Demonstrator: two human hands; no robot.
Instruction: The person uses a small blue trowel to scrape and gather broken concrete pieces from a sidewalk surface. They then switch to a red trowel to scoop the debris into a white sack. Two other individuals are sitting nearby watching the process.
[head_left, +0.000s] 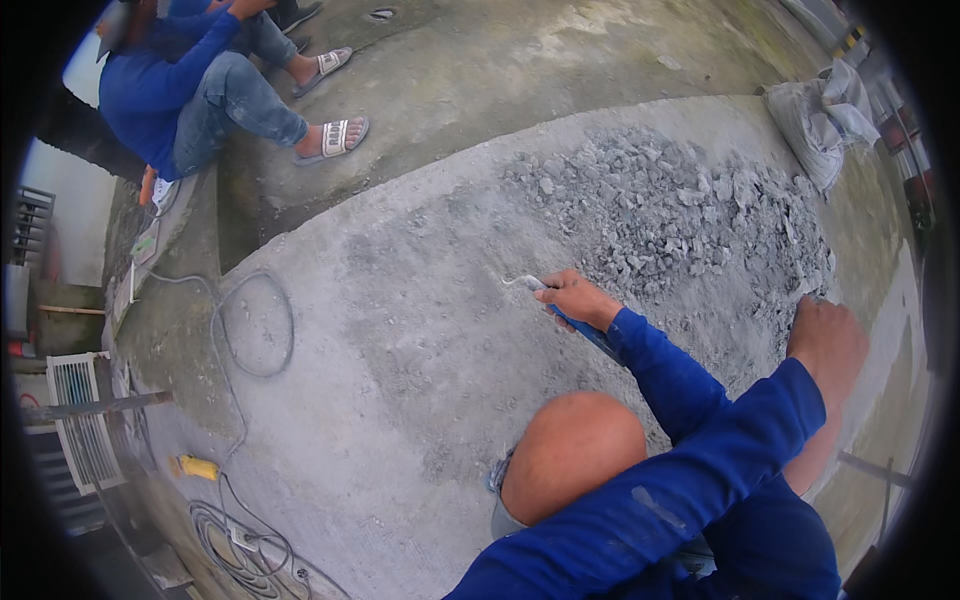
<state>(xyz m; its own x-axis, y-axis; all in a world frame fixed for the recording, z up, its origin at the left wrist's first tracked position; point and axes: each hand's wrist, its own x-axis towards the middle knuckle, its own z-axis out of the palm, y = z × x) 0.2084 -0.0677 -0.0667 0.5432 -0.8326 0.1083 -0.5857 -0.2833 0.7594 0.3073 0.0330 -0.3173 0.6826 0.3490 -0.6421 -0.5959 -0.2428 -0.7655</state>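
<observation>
My right hand (581, 298) is closed around a hand tool (574, 321) with a blue body and a thin, bent, pale metal end. It is over the dusty concrete slab (300, 420), left of a heap of broken concrete rubble (667, 210). Crossing over my right forearm, my left arm reaches to the right. My left hand (829, 341) has its fingers curled at the rubble's right edge, beside a pale fragment (810, 283). The fingertips are hidden, so I cannot tell whether it grips anything. My bare knee (574, 454) is below the hands.
A person (217, 97) in blue sits at the upper left, sandalled feet on lower concrete. A white woven sack (814, 124) stands beyond the rubble. Grey cable (289, 322) loops along the left, near a yellow tool (199, 466) and a coiled cord (225, 551).
</observation>
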